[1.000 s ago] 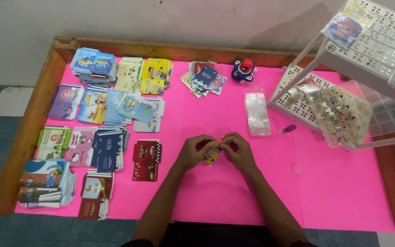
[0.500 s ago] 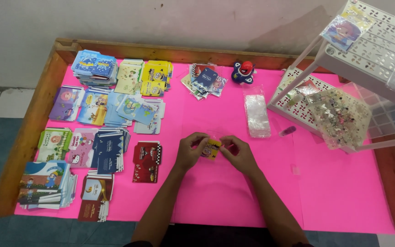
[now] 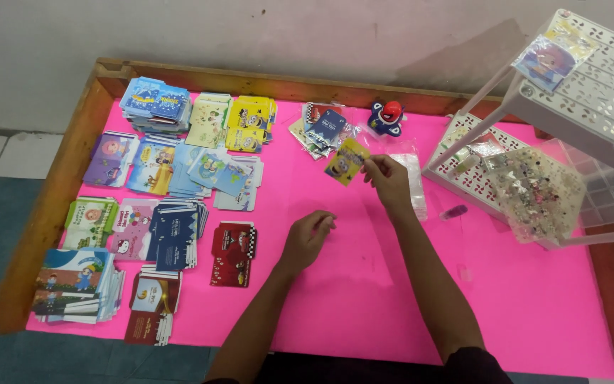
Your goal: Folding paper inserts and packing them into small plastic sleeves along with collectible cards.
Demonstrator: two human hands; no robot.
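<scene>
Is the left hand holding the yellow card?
No, the right hand holds the yellow card up, while the left hand is curled and holds no card.

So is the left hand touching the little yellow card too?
Apart. The head view shows the left hand curled low over the pink table cover, with bare pink between it and the yellow card pinched by the right hand.

Right hand (image 3: 386, 179) raised forward, fingers (image 3: 369, 165) pinched shut; left hand (image 3: 307, 238) low, loosely curled, arms extended.
</scene>
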